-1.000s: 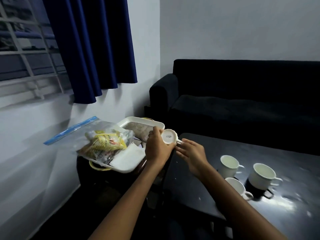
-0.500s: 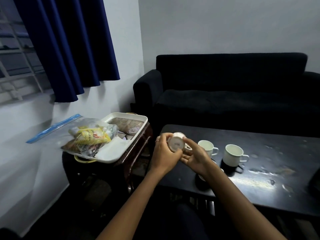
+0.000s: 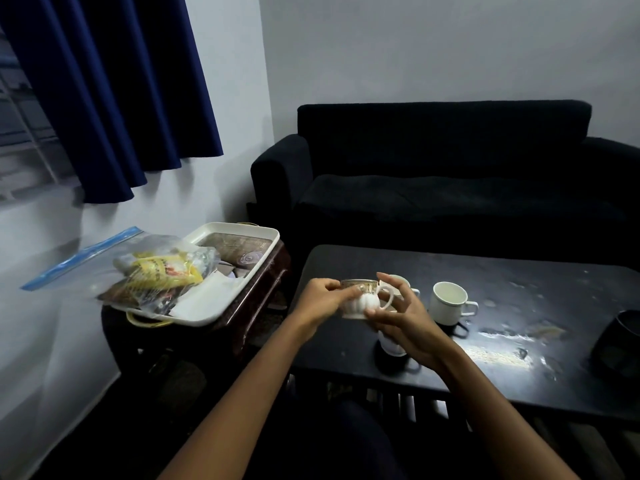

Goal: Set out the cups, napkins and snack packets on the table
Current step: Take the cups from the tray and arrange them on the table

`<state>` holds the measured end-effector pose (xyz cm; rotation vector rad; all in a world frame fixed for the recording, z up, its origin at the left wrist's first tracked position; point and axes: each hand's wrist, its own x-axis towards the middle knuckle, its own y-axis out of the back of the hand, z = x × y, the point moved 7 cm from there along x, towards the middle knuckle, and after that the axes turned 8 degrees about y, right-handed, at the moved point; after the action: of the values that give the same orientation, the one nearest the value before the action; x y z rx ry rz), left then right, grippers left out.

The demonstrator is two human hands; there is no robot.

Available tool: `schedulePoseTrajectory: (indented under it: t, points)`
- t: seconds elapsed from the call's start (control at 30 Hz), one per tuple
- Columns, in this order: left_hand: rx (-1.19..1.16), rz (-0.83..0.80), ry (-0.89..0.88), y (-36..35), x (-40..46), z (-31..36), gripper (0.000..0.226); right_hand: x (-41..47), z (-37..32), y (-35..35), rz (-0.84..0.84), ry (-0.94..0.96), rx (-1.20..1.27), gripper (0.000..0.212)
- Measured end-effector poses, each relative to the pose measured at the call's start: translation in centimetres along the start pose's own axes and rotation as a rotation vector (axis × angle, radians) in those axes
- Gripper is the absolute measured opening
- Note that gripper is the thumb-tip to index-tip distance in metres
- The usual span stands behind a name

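Cup [image 3: 360, 299], white and ribbed with a patterned band, sits upright in the air above the near left part of the dark counter [image 3: 519, 344]. Your left hand [image 3: 320, 301] grips its side; your right hand [image 3: 398, 315] touches its base, fingers [image 3: 389, 284] loosely spread by the handle. Plain white cups [image 3: 448, 301] stand just beyond. Snack packets [image 3: 156, 275] lie bagged in the white tray [image 3: 239, 289] at left.

A dark sofa [image 3: 446, 188] stands behind. A blue curtain [image 3: 110, 88] hangs left. A black object [image 3: 620, 344] sits right.
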<state>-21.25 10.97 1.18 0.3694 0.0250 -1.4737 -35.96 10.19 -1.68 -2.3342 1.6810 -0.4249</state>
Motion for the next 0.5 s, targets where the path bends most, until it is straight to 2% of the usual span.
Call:
schedulePoseTrajectory:
  t: [0.13,0.23,0.5]
  points:
    - [-0.028,-0.007,-0.043,-1.2,-0.4,0.0,0.035,-0.4,-0.4,1.2,-0.028,0.008,-0.140,0.071]
    - [-0.058,-0.017,-0.087,-2.1,-0.6,-0.3,0.036,-0.5,-1.1,2.1,-0.012,0.028,-0.261,0.068]
    - [0.013,-0.131,-0.172,-6.5,-1.0,-0.5,0.044,-2.0,-3.4,6.8,0.056,0.077,-0.606,0.065]
